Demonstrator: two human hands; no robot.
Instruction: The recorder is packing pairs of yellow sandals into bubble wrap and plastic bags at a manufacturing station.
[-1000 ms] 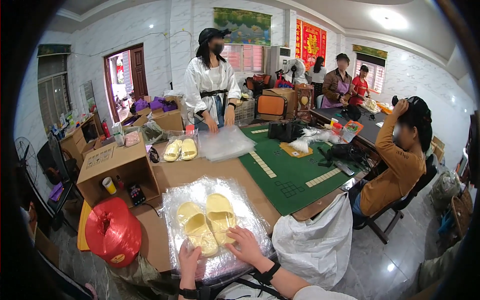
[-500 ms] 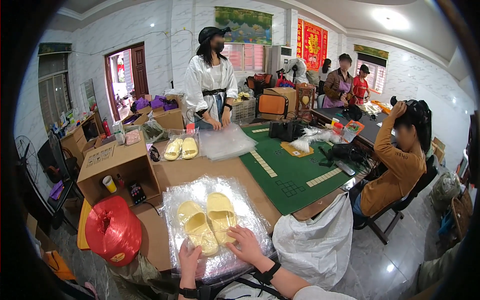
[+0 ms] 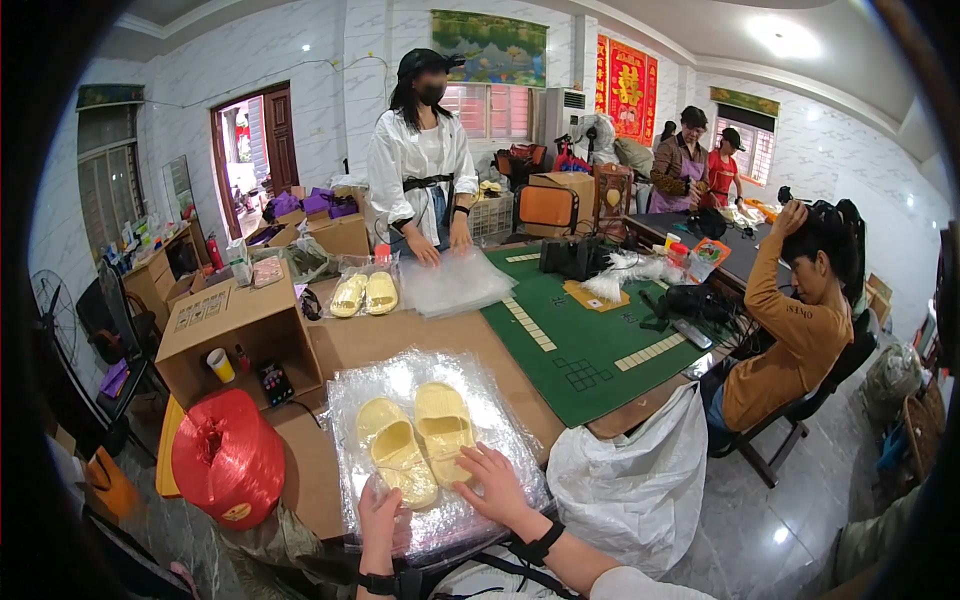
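Observation:
A pair of pale yellow slippers (image 3: 441,430) lies side by side, toes away from me, inside a clear plastic bag. The bag rests on a stack of flat clear plastic bags (image 3: 345,400) at the table's near edge. At the lower left of the slippers, my left hand (image 3: 379,512) pinches the bag's near edge beside one heel. My right hand (image 3: 497,487) lies over the heel of the right slipper, fingers stretched out and apart on the plastic.
Left of the stack stand a large red twine roll (image 3: 228,460) and an open cardboard box (image 3: 235,335). Across the table, a person in white (image 3: 423,175) touches more clear bags (image 3: 458,282) near another bagged pair. A green mat (image 3: 590,340) and a seated person (image 3: 795,320) are to the right.
My hands stay nearly in place on the bagged slippers. The seated person's head tips down a little, and the person in white moves their hands slightly over the bags.

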